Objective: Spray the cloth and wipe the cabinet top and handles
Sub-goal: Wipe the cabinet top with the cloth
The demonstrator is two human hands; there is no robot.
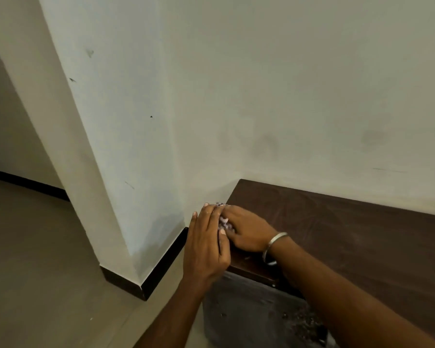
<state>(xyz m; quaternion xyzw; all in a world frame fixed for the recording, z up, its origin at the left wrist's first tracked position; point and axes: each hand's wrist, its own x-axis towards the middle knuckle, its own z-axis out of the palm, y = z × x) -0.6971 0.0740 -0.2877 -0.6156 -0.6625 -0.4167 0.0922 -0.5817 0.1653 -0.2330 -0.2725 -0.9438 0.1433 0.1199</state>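
Observation:
A dark brown wooden cabinet top runs along the wall at the lower right. A small pale purple cloth is bunched at the top's left edge, mostly hidden between my hands. My right hand, with a metal bangle on its wrist, lies on the cabinet top with its fingers closed over the cloth. My left hand sits just off the left edge, its fingers pressed against the cloth and the right hand. No spray bottle or cabinet handles are in view.
A white wall rises behind the cabinet, and a white pillar with a black skirting stands to the left. The grey cabinet side shows below my hands. Beige floor spreads at the lower left.

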